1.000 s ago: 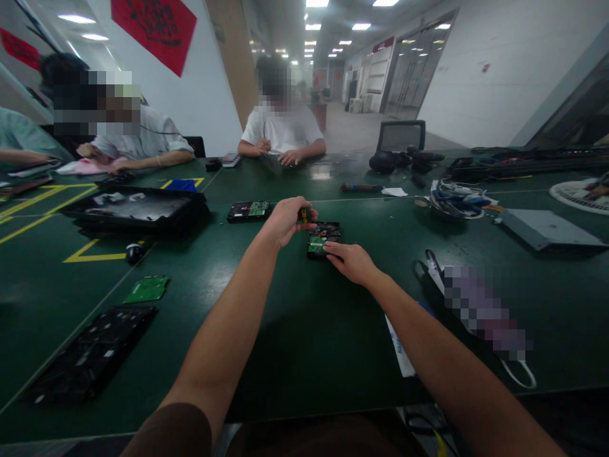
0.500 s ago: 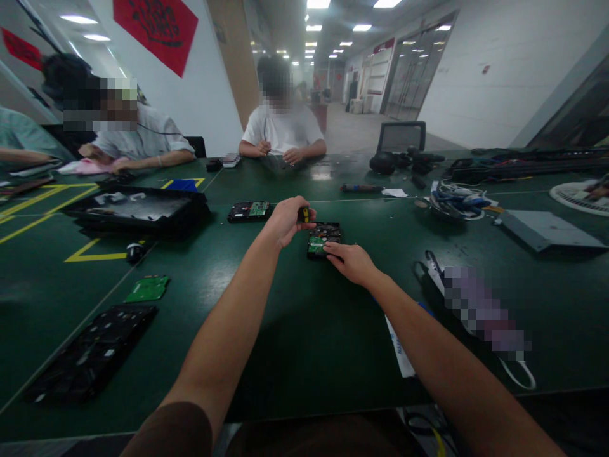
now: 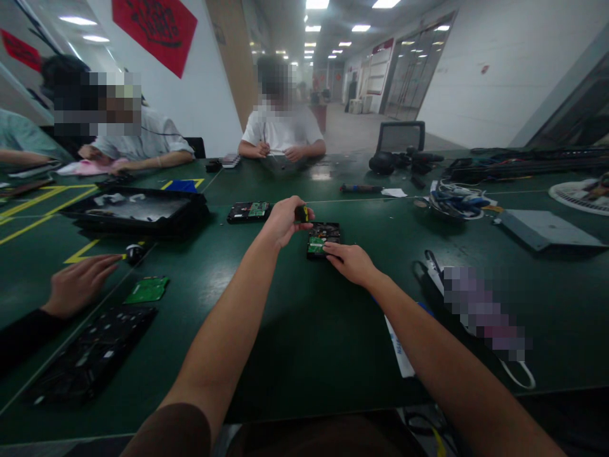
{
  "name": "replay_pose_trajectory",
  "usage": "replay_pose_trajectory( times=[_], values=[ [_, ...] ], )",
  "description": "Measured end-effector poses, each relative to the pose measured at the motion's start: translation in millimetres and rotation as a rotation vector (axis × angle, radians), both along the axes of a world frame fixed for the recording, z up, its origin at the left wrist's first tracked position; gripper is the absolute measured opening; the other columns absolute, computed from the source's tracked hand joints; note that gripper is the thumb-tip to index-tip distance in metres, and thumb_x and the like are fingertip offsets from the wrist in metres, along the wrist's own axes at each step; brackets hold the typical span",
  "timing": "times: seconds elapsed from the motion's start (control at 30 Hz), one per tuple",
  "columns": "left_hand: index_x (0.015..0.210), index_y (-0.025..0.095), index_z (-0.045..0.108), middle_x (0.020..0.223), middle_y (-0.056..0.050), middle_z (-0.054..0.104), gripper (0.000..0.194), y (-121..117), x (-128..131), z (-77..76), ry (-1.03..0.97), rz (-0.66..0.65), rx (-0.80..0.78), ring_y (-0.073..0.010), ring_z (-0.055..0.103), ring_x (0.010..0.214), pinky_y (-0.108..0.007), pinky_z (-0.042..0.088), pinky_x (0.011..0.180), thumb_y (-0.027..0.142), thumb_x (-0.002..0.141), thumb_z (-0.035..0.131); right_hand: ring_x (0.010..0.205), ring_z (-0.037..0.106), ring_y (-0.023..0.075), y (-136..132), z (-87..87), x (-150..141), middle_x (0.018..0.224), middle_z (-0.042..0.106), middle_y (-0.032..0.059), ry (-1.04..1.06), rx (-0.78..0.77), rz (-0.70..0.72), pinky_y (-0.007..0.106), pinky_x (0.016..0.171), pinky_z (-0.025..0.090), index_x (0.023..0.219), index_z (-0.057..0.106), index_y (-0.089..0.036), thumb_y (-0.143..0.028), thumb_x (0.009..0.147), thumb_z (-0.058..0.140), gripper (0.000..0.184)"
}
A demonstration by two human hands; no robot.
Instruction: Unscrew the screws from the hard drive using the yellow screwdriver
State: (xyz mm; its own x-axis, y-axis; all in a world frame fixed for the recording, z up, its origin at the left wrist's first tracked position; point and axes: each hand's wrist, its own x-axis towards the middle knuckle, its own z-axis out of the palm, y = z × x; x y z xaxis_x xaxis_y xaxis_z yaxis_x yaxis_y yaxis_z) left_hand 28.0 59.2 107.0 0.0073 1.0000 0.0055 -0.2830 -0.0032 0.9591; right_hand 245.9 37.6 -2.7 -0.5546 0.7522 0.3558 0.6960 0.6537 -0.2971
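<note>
In the middle of the table lies a hard drive (image 3: 318,232) with a green circuit board on it. My right hand (image 3: 349,261) steadies its near right side, fingers and thumb closed on the edge. Over the drive's far left corner, my left hand (image 3: 285,222) is wrapped round a short screwdriver (image 3: 303,214) with a black and yellow handle. The screwdriver's tip is too small to make out. Behind my left wrist rests a second hard drive (image 3: 248,211) with its board showing.
At left are a co-worker's hand (image 3: 80,284) by a small black object (image 3: 135,253), a loose green circuit board (image 3: 147,289), a black device casing (image 3: 92,355) and a black tray (image 3: 137,206). At right lie a cable bundle (image 3: 455,200), a grey metal box (image 3: 552,230) and a pouch (image 3: 476,304).
A co-worker's hand has come in from the left, reaching to the small black object. My left hand has shifted very slightly with the screwdriver; my right hand stays on the hard drive.
</note>
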Motion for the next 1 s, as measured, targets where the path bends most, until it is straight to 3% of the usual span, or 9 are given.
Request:
replay_pose_trajectory(
  times=[0.2,0.5,0.7,1.0],
  values=[
    [0.08,0.015,0.068,0.08,-0.008,0.065,0.014,6.6,-2.7,-4.5,0.094,0.084,0.057,-0.0176,0.062,0.072,-0.025,0.051,0.054,0.027,0.076,0.063,0.126,0.066,0.0243,-0.7,0.1,0.4,0.145,0.063,-0.0018,-0.02,0.004,-0.02,0.043,0.105,0.055,0.133,0.069,-0.031,-0.035,0.102,0.054,0.035],
    [0.084,0.014,0.066,0.083,-0.01,0.068,0.014,3.1,-2.2,-2.8,-0.032,-0.026,0.0,-0.021,0.067,0.077,-0.032,0.057,0.064,0.026,0.078,0.063,0.127,0.065,0.0235,-1.1,1.1,-0.1,0.145,0.063,-0.0016,-0.01,-0.003,-0.017,0.042,0.106,0.054,0.134,0.069,-0.031,-0.034,0.102,0.054,0.035],
    [0.079,0.014,0.07,0.08,-0.009,0.065,0.016,5.5,-3.1,-4.4,0.1,0.027,0.067,-0.0187,0.063,0.074,-0.027,0.053,0.056,0.027,0.078,0.062,0.125,0.066,0.0252,-2.2,3.4,-0.3,0.145,0.063,-0.0016,-0.013,-0.018,-0.026,0.045,0.104,0.056,0.133,0.069,-0.032,-0.035,0.101,0.056,0.035],
    [0.082,0.015,0.065,0.082,-0.01,0.069,0.012,1.7,0.8,-2.2,0.029,-0.011,0.037,-0.0205,0.067,0.077,-0.031,0.056,0.062,0.027,0.077,0.065,0.126,0.066,0.0239,-0.4,0.7,-0.6,0.143,0.064,-0.0015,-0.012,-0.012,-0.018,0.042,0.107,0.054,0.132,0.07,-0.03,-0.035,0.101,0.056,0.034]
  ],
)
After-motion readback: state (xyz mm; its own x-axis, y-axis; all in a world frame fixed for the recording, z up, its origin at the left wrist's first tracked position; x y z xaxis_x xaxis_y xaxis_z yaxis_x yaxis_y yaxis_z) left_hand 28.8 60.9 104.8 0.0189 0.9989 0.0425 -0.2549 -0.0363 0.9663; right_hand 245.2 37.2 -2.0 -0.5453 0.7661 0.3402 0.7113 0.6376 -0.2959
